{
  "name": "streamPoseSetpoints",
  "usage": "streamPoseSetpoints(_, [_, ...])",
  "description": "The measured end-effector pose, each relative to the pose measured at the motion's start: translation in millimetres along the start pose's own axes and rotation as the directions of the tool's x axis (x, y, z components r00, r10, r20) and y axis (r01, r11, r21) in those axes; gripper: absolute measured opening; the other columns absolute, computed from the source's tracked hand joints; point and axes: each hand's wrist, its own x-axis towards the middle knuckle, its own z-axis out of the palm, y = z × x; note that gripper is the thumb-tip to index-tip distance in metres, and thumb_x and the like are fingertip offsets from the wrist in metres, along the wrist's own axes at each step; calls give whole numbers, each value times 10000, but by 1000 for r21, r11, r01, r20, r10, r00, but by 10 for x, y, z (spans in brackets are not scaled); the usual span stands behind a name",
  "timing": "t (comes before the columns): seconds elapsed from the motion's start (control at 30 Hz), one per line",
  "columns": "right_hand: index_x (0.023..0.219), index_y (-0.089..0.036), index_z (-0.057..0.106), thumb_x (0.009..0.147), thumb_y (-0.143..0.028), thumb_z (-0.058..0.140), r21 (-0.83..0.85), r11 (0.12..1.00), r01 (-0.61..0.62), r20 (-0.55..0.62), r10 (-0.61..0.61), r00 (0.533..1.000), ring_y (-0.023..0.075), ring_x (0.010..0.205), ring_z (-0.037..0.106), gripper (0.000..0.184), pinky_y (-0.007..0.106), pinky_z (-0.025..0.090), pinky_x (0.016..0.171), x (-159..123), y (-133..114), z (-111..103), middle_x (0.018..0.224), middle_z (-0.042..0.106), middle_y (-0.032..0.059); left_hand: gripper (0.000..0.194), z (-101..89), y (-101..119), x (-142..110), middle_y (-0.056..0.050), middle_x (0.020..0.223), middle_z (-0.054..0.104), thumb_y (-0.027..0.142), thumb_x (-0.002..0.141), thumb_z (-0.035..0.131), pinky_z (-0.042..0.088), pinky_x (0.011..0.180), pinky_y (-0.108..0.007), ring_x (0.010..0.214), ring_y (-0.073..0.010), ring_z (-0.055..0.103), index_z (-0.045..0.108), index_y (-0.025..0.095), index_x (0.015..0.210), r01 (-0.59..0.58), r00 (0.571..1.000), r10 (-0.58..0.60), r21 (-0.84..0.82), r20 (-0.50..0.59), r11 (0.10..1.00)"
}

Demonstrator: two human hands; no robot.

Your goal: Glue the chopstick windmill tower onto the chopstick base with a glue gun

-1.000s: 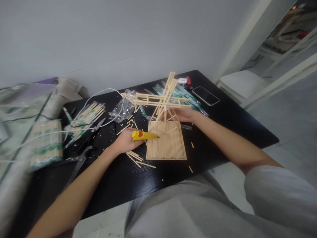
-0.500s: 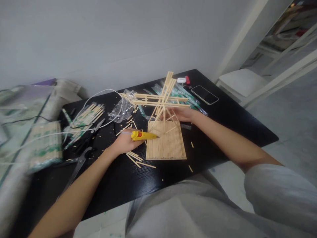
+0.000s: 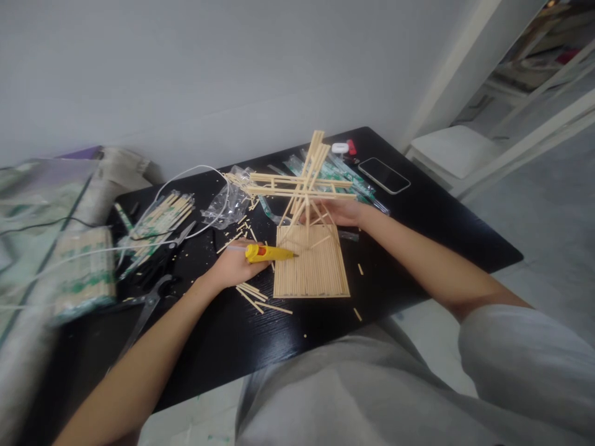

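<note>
My left hand (image 3: 235, 265) is wrapped round a yellow hot glue gun (image 3: 267, 253), whose nozzle tip points right, over the base of the model. That model is a windmill (image 3: 307, 192) made of pale wooden sticks, with crossed blades on slanted legs that stand on a flat stick base (image 3: 311, 272). Behind the legs and below the blades, my right hand (image 3: 341, 212) grips the windmill; the sticks partly hide its fingers. Several short loose sticks (image 3: 251, 296) lie left of the base, near my left hand.
Left on the black table (image 3: 223, 347) are packs of sticks (image 3: 86, 269), scissors (image 3: 179, 238), pliers (image 3: 151, 300) and a white cable (image 3: 204, 166). Clear plastic wrappers (image 3: 227, 204) and stick scraps lie behind. At back right are a phone (image 3: 383, 176) and a white case (image 3: 339, 148).
Hardly anything differs. The whole view has shifted very slightly, while both hands, the glue gun and the windmill keep their places relative to each other.
</note>
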Motion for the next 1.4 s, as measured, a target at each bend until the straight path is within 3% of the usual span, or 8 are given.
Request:
streamPoseSetpoints(0.3, [1254, -131, 725, 1043, -559, 775, 30, 999, -26, -21, 26, 999, 250, 1155, 774, 480, 416, 574, 1104, -13, -6, 3, 1211, 808, 159, 168, 20, -22, -16, -22, 813, 788, 325, 931, 755, 634, 779, -330, 753, -198, 763, 731, 219, 803, 4, 1000, -4, 3, -26, 1000])
streamPoseSetpoints(0.77, [1172, -160, 746, 974, -611, 828, 14, 1000, -26, -11, 26, 1000, 238, 1097, 781, 500, 396, 592, 1067, -16, -12, 17, 1169, 814, 131, 179, 10, -7, -6, -2, 773, 761, 319, 942, 738, 629, 770, -338, 707, -185, 739, 709, 235, 787, 2, 1000, -2, -5, -17, 1000])
streamPoseSetpoints(0.97, [1209, -154, 735, 1032, -567, 781, 19, 1000, -24, -9, 24, 1000, 240, 1143, 769, 451, 399, 588, 1071, -15, -8, 1, 1189, 809, 137, 171, 12, -7, -9, -9, 784, 764, 323, 939, 746, 619, 739, -347, 701, -192, 739, 723, 234, 795, 10, 1000, -9, 2, -30, 1000])
streamPoseSetpoints(1.13, [1270, -145, 737, 980, -595, 836, 24, 1000, -4, 12, 3, 1000, 241, 1150, 772, 544, 381, 586, 1076, -18, -5, -7, 1209, 812, 140, 160, 10, -13, -11, -3, 781, 763, 314, 949, 742, 620, 758, -344, 706, -187, 731, 734, 240, 807, 29, 1000, -29, 1, 8, 1000])
streamPoseSetpoints(1.4, [1259, -146, 749, 977, -600, 835, 29, 999, -16, -9, 16, 1000, 262, 1160, 781, 541, 416, 583, 1086, -9, 15, -26, 1244, 813, 155, 173, 19, -28, -12, -12, 793, 766, 312, 936, 753, 619, 758, -315, 725, -182, 743, 716, 216, 797, -1, 1000, 1, -19, -14, 1000])
